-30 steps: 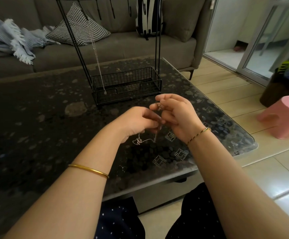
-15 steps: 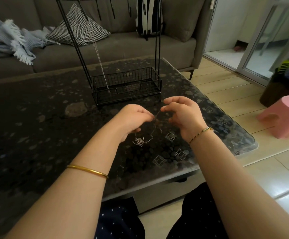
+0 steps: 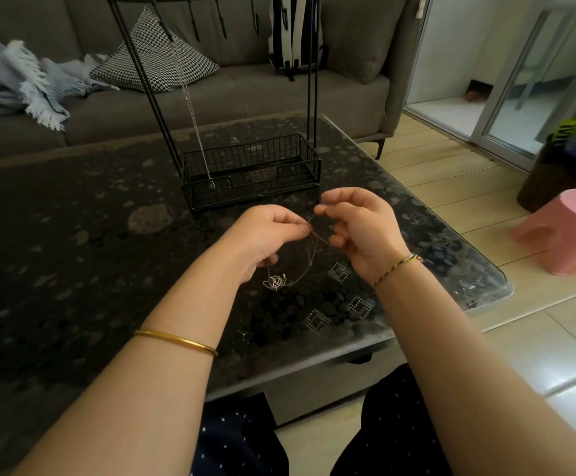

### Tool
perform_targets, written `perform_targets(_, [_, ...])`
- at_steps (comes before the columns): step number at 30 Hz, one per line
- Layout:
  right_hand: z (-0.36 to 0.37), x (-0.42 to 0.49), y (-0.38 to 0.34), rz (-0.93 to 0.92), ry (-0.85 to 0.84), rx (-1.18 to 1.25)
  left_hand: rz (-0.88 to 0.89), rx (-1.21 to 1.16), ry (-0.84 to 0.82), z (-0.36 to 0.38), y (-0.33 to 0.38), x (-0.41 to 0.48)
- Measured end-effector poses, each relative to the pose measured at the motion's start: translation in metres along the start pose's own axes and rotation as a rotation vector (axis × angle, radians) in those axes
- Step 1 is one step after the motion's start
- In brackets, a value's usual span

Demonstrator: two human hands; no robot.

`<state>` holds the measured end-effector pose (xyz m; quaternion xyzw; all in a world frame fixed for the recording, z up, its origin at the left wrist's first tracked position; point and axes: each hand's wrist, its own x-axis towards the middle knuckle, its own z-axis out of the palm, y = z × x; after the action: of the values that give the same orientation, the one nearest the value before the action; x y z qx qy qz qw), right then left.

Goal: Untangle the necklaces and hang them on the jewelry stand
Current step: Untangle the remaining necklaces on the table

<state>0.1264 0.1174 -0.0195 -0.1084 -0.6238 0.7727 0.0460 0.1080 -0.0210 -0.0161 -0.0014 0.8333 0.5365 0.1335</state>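
Left hand (image 3: 266,235) and right hand (image 3: 362,231) were hovering just in front of the jewelry stand (image 3: 262,187), slightly apart, each pinching a strand of the tangled necklaces (image 3: 274,281). I'd guess that was to pull the chain taut so the knot dangled loose below. Wrists were angled inward with the fingers curled. One silver necklace (image 3: 194,108) already hung on the stand.

Grey sofa (image 3: 262,94), pink stool (image 3: 561,228), perhaps glass door (image 3: 520,91).
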Motion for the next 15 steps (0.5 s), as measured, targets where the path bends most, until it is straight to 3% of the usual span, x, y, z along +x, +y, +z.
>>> perform_targets(15, [0.0007,0.0004,-0.0004,0.0,-0.066,0.084,-0.046,-0.062,-0.038,-0.0007,0.0,0.0024])
